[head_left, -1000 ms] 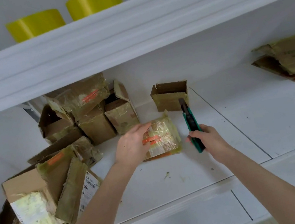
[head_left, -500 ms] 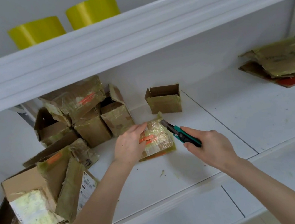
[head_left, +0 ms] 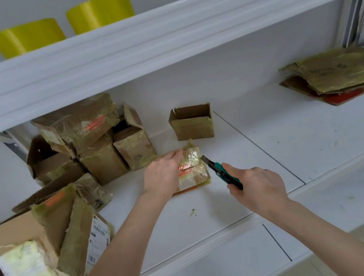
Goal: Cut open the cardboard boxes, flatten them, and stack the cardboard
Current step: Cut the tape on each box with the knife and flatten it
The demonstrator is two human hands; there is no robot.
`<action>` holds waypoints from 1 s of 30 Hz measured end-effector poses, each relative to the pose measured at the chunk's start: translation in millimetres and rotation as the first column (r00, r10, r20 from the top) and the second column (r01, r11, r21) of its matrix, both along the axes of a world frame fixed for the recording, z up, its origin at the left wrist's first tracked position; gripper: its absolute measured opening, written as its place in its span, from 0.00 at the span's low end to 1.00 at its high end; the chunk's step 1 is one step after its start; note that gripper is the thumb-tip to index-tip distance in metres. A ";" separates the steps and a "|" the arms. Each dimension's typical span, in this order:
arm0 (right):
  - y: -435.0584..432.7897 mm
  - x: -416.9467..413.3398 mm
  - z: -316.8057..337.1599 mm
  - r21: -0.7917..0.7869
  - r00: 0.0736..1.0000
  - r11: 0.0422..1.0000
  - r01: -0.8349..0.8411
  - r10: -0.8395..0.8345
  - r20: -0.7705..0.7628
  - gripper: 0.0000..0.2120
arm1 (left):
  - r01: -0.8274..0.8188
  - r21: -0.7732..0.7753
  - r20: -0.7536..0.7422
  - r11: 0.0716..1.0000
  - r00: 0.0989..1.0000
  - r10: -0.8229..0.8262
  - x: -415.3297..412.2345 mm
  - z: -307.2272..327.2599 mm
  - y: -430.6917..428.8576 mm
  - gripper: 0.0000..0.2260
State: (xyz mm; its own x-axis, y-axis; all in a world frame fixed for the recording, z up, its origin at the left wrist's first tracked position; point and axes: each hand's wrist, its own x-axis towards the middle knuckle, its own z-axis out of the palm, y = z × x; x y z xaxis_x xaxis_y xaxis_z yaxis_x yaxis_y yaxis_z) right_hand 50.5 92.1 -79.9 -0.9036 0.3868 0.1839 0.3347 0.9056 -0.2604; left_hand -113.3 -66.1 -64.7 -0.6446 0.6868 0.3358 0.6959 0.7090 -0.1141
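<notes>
The left hand (head_left: 162,176) presses flat on the small taped box (head_left: 194,175). Just right, the right hand (head_left: 258,189) grips a green utility knife (head_left: 223,173), blade touching the box's edge.

Person, head view | left forearm (head_left: 113,253): bare along its whole visible length, slender | left grip (head_left: 162,177): bare, a few small dark specks on its back | right forearm (head_left: 331,231): bare likewise, down to the frame edge | right grip (head_left: 259,190): bare, knuckles and tendons showing on its back | upper arms, torso: out of frame
</notes>
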 end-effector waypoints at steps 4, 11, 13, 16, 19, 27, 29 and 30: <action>-0.9 0.1 -1.2 0.007 1.000 1.000 -0.018 0.018 0.018 0.21 | -0.012 -0.034 0.013 0.999 1.000 0.013 -5.6 2.8 2.2 0.27; 7.2 4.4 -1.5 -0.252 0.991 0.967 0.023 -0.056 -0.121 0.18 | -0.083 0.024 -0.006 0.996 0.997 0.083 -5.0 7.1 -2.6 0.25; 1.9 -1.2 -2.2 -0.616 0.964 0.787 -0.028 -0.143 -0.226 0.18 | -0.147 0.111 0.049 0.983 0.989 0.142 -6.4 13.9 -9.3 0.22; -16.6 -19.7 1.6 -0.935 0.937 0.322 -0.148 -0.258 -0.237 0.06 | -0.340 0.304 0.221 0.890 0.934 0.282 -12.2 25.9 -18.5 0.19; -35.8 -36.8 3.8 -0.984 0.939 -0.028 -0.175 -0.306 -0.158 0.07 | -0.530 0.513 0.524 0.676 0.817 0.243 -19.6 31.4 -26.2 0.21; -51.5 -75.9 17.4 -0.958 0.925 -0.176 -0.226 -0.347 -0.154 0.06 | -0.560 0.618 0.663 0.552 0.748 0.017 8.4 6.0 -43.7 0.41; -48.9 -82.8 20.8 -0.960 0.921 -0.166 -0.224 -0.358 -0.153 0.06 | -0.551 0.556 0.586 0.622 0.791 0.177 6.5 9.2 -49.3 0.39; -47.5 -85.4 22.2 -0.962 0.922 -0.163 -0.221 -0.355 -0.151 0.06 | -0.550 0.542 0.530 0.635 0.811 0.249 3.9 11.1 -52.0 0.37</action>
State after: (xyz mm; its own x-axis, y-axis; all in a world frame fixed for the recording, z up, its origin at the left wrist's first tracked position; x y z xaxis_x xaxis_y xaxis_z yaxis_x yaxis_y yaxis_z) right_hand -34.9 44.6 -57.8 -0.8606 0.4273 -0.2772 0.0263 -0.5062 -0.8620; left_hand -109.3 -118.1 -53.5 -0.9679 0.0307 0.2496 0.1976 0.7069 0.6791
